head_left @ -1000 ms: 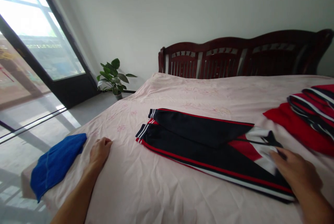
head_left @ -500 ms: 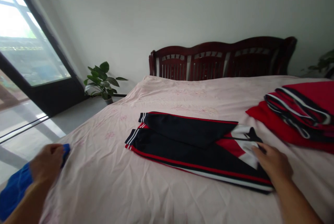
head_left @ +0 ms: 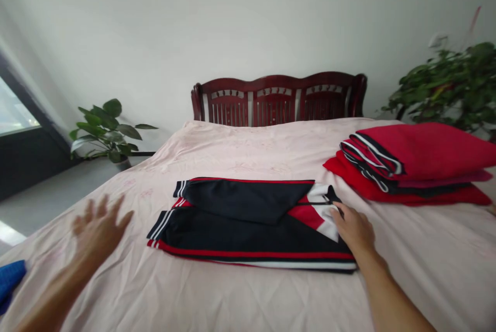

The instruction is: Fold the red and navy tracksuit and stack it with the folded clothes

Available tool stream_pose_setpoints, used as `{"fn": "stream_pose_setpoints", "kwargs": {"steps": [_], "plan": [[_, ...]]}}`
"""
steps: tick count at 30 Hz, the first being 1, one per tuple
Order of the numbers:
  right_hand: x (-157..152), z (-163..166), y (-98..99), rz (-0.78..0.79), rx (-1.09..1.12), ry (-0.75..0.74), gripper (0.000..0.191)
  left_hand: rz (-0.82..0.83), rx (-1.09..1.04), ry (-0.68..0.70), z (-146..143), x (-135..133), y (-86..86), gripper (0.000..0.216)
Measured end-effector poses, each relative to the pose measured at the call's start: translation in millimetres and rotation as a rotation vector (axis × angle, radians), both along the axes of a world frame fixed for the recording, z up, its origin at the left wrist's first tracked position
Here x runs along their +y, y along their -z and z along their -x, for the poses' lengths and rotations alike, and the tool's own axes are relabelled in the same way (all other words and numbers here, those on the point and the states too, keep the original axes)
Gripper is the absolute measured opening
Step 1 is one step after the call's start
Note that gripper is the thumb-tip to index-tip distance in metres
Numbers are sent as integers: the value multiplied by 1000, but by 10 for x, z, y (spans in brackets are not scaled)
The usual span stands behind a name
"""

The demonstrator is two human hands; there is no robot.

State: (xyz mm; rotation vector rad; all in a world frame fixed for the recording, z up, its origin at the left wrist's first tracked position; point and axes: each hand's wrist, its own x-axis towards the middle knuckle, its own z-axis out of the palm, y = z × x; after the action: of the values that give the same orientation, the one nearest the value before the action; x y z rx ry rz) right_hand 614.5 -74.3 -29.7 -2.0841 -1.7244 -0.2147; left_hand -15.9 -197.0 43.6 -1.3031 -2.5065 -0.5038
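Head view: the dark garment (head_left: 232, 236) lies flat on the pink sheet (head_left: 271, 301), between the two hands, its long axis running side to side from one hand toward the other. Its striped cuffs (head_left: 160, 223) point toward the left hand (head_left: 101, 226); its white and red panel (head_left: 310, 216) is at the right hand (head_left: 354, 228). The right hand is the nearer of the two, being in contact with the panel end, fingers bent and thumb against the white cloth; whether it grips or merely rests there cannot be told. The left hand is spread wide, fingers apart, holding nothing, and stands beyond the cuffs with a gap between; whether its palm touches the sheet cannot be determined. The garment's red-and-white striped edge runs along the side nearer the wearer, roughly parallel to the line joining the hands. A folded stack of red clothes (head_left: 434, 154) sits beyond the right hand, farther from the wearer and apart from the garment. A blue cloth (head_left: 11, 278) lies outward of the left hand, partly out of frame.
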Motion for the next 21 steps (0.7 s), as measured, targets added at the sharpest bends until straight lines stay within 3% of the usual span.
{"fn": "stream_pose_setpoints", "kwargs": {"steps": [2,4,8,12,16,18,21], "plan": [[-3,5,-4,3,-25,4,44,90,78,206,-427,260,87,51],[2,1,-6,13,-34,6,43,128,89,314,-831,507,200,51],[20,-19,1,38,-31,2,41,205,77,413,-1297,807,435,61],[-9,-10,-5,63,-68,7,39,297,151,420,-1363,864,576,59],[-89,168,-148,-97,-181,-17,36,314,177,421,-1349,859,607,56],[-111,383,-271,-201,-184,-115,36,304,182,423,-1357,859,612,55],[-105,856,-397,-270,-109,-384,37,276,166,432,-1374,860,628,54]]}}
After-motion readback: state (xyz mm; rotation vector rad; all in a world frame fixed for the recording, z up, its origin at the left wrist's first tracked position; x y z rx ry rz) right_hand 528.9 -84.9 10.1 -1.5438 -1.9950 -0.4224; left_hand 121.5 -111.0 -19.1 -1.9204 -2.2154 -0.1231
